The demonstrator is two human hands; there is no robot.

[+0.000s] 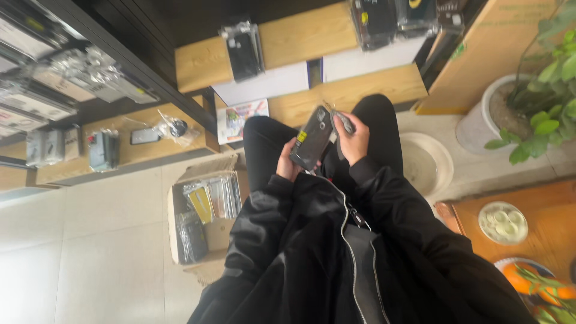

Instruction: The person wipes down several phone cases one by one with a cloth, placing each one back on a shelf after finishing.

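My left hand (287,165) holds a black phone case in a clear plastic sleeve (312,140) from below, over my lap. My right hand (354,138) grips the top edge of the sleeve, pinching its clear flap. Both arms are in black jacket sleeves, and my knees in black trousers sit under the case.
An open cardboard box (204,216) of packed cases stands on the tiled floor at the left. Wooden shelves (300,45) ahead carry more packed cases. A potted plant (528,102), a white bowl (429,162) and an orange table with a plate (503,222) are to the right.
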